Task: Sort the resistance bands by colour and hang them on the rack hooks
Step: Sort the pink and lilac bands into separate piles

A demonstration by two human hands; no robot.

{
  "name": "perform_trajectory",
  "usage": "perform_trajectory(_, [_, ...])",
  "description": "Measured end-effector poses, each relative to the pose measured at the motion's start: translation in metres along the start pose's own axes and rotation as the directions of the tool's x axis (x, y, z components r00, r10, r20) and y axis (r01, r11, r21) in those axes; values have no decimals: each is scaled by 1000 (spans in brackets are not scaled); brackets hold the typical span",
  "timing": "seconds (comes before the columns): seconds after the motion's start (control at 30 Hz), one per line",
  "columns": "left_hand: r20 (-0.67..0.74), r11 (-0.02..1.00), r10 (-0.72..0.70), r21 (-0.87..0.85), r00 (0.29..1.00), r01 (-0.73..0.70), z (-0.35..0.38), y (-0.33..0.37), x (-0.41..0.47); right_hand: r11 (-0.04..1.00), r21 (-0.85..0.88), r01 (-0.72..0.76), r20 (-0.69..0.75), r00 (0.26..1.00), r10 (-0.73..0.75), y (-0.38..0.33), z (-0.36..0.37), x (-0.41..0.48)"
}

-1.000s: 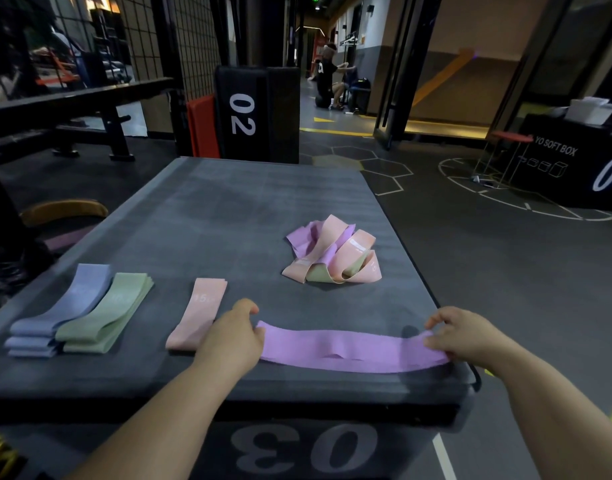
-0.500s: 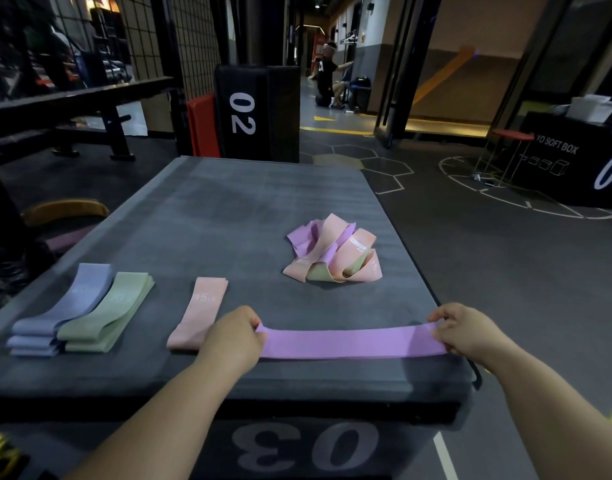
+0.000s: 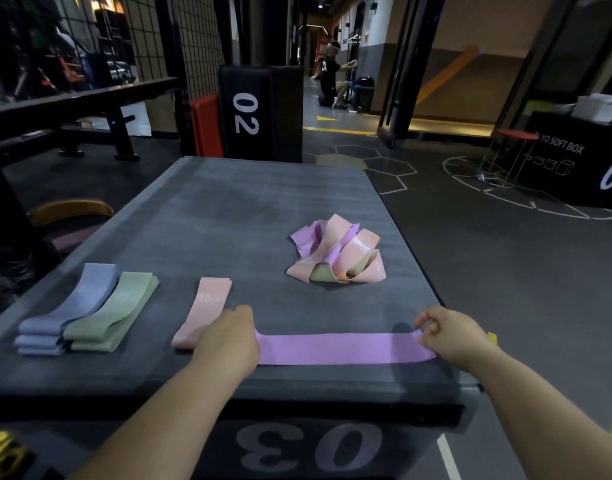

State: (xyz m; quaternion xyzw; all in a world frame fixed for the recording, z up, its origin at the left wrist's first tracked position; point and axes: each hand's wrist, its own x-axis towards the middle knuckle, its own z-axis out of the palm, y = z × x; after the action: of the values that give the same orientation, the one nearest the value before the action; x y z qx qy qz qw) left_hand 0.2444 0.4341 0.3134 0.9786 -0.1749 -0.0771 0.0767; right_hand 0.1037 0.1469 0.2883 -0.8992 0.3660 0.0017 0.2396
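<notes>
Sorting stage, partly done, hanging not begun.

- Purple band [image 3: 342, 348] lies flat and stretched along the near edge of the tabletop [image 3: 249, 209]. Left hand [image 3: 228, 341] is closed over its left end; right hand [image 3: 450, 337] pinches the right end between thumb and fingertips. Both hands are grasping it.
- Sorted so far, at the near left: a blue stack [image 3: 72, 306] touching a green stack [image 3: 114, 313], several bands each, laid flat. A single pink band [image 3: 207, 310] lies apart from them, its near end just beside the left hand.
- Unsorted: a tangled pile [image 3: 335, 254] toward the far right, showing pink, purple and a bit of green, wound through each other.
- No rack or hooks in view.

Judgement: no purple spot exists yet, so the held band would start one. The tangle needs pulling apart, then every group goes to the hooks — roughly the first half of sorting is done.
</notes>
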Motion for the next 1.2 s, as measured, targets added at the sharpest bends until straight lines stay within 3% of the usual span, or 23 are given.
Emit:
perform_trajectory(0.07, [26, 997, 24, -78, 999, -22, 6, -3, 6, 998, -68, -5, 6, 1000, 5, -3, 0, -2])
perform_trajectory(0.17, [52, 933, 26, -359, 998, -6, 18, -9, 22, 994, -113, 9, -18, 1000, -11, -7, -3, -5])
perform_trajectory(0.2, [68, 867, 21, -499, 997, 16, 20, -10, 25, 992, -123, 20, -36, 999, -25, -8, -4, -5])
perform_trajectory(0.3, [177, 532, 26, -836, 984, 136, 22, -2, 27, 995, -42, 86, -81, 993, -89, -20, -2, -10])
perform_trajectory(0.43, [238, 270, 116, -942, 964, 200, 18, 18, 19, 948, 226, 224, 63, 968, -243, -53, 9, -26])
perform_trajectory(0.5, [231, 211, 180, -958, 956, 192, 20, 29, 15, 897, 345, 277, 180, 918, -352, -69, 16, -35])
perform_trajectory(0.63, [203, 260, 274, -957, 940, 131, 30, 44, 9, 824, 499, 268, 263, 859, -439, -84, 30, -42])
perform_trajectory(0.83, [228, 275, 374, -953, 899, 127, 33, 55, 10, 870, 437, 228, 121, 944, -308, -82, 37, -32])
perform_trajectory(0.93, [97, 535, 327, -839, 940, -100, 35, 52, 16, 874, 463, 144, 127, 966, -226, -78, 35, -27])
perform_trajectory(1.03, [-48, 784, 377, -515, 925, -346, 39, 45, 19, 896, 433, 101, 118, 979, -167, -73, 33, -22])
perform_trajectory(1.2, [27, 868, 435, -279, 900, -411, 53, 52, 13, 888, 453, 83, 101, 985, -143, -71, 28, -21])
